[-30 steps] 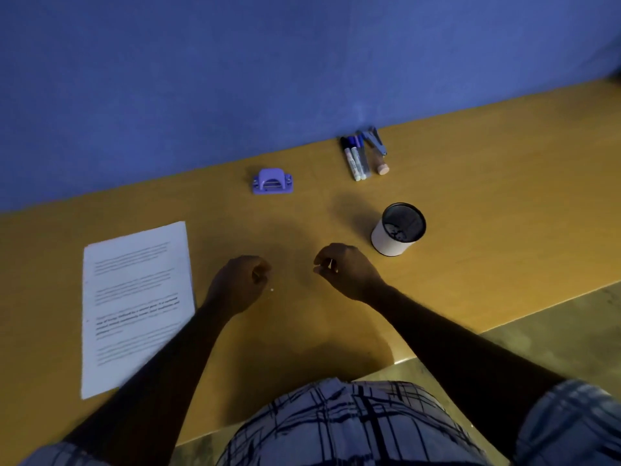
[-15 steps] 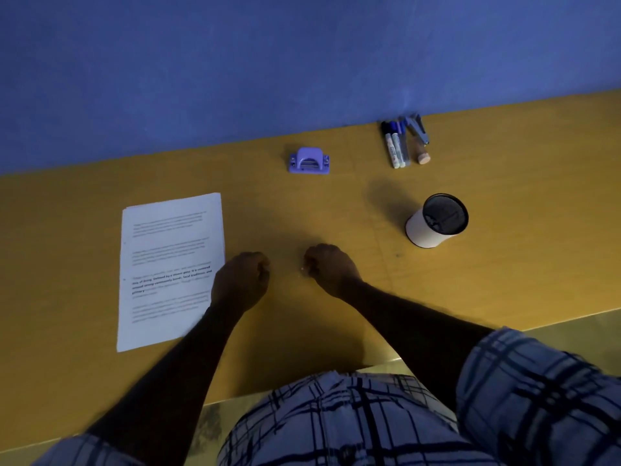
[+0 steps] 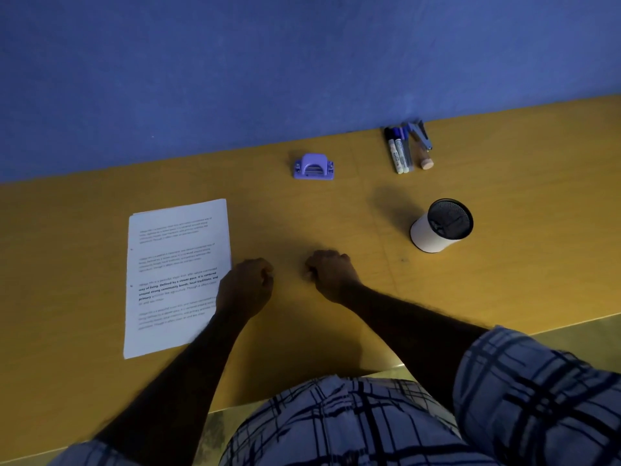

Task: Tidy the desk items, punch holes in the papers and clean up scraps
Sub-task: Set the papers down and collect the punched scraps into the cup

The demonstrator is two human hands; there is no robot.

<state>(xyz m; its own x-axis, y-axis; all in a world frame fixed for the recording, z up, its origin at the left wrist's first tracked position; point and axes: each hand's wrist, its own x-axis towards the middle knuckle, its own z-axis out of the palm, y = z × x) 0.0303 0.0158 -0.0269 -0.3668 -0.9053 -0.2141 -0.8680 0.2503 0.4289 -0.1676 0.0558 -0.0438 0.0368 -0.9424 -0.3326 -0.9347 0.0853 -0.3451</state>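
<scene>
looking late-stage: your left hand (image 3: 247, 285) and right hand (image 3: 331, 272) sit curled on the desk (image 3: 504, 264), contents unclear. papers (image 3: 174, 274) touch your left, hole punch (image 3: 313, 167) beyond both. markers (image 3: 398, 151) not yet in the cup (image 3: 440, 227) to your right.

Desk (image 3: 504, 264), mid-frame: smooth yellow-brown wood-look laminate w/ matt sheen. Papers (image 3: 174, 264), left: matt white printed sheets. Hole punch (image 3: 313, 167), upper centre: glossy purple plastic. Cup (image 3: 440, 227), right: matt white wall, black mesh seen inside. Partition (image 3: 268, 62), top: matt blue, cloth-like. Sleeve (image 3: 537, 398), lower right: plaid cloth.
</scene>
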